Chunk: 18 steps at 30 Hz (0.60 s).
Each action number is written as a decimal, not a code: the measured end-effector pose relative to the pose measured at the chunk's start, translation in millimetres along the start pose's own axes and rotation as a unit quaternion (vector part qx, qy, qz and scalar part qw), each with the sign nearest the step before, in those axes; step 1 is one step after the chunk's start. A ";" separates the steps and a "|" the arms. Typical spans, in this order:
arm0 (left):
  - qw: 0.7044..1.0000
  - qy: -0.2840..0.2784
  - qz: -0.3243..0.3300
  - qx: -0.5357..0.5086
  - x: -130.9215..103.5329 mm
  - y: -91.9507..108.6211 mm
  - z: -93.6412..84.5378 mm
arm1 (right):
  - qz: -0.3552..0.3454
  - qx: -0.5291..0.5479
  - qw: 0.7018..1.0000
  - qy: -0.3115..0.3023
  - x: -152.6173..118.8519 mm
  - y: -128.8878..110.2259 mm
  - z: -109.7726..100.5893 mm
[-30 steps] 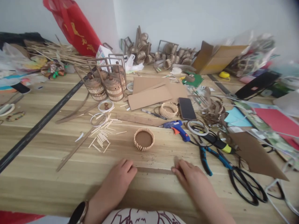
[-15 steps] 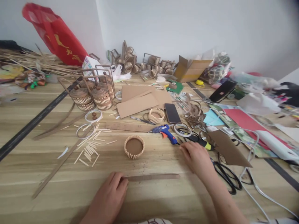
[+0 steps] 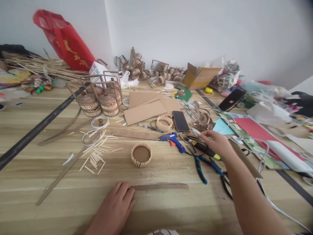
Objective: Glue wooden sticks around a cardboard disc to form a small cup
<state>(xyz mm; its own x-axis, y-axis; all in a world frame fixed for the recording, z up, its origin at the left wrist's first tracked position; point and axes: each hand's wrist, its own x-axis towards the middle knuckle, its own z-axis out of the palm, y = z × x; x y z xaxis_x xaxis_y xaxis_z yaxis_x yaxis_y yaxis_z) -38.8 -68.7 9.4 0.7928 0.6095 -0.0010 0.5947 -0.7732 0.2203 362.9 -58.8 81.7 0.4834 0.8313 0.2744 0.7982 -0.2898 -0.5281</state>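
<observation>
My left hand (image 3: 116, 204) rests on the table, its fingers closed over the left end of a thin brown strip (image 3: 161, 186). The strip lies flat towards the right. Beyond it stands a small round basket (image 3: 141, 155) with a brown base and a wall of short wooden sticks. Over on the right, my right hand (image 3: 216, 142) pinches a white roll of tape (image 3: 195, 132), seen nearly edge-on just above the table. Beside that hand are a blue glue gun (image 3: 172, 139), a black and yellow cutter (image 3: 206, 149) and blue-handled pliers (image 3: 201, 170).
Loose wooden sticks (image 3: 96, 156) and two white rings (image 3: 91, 137) lie at left, near lidded stick baskets (image 3: 109, 102) in frames. Farther back are a second stick ring (image 3: 163, 123), a phone (image 3: 181, 120), cardboard sheets (image 3: 145, 111) and an open box (image 3: 201, 76). White cables (image 3: 261, 160) run along the right.
My right hand has moved away from me and picked up the white roll of tape from beside the glue gun. The pliers have come into fuller view. My left hand stays at the strip.
</observation>
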 end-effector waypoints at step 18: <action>0.992 0.116 -0.007 -0.051 -2.4 1.2 0.8 | -0.105 0.365 0.876 -0.297 -165.0 -92.8 57.7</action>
<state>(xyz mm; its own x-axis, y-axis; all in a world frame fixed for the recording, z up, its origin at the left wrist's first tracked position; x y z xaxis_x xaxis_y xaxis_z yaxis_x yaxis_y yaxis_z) -39.9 -71.3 8.9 0.7251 0.6534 0.2175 0.5794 -0.7495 0.3202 188.3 -141.7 39.1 -0.0915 0.9929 0.0755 0.3002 0.0998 -0.9486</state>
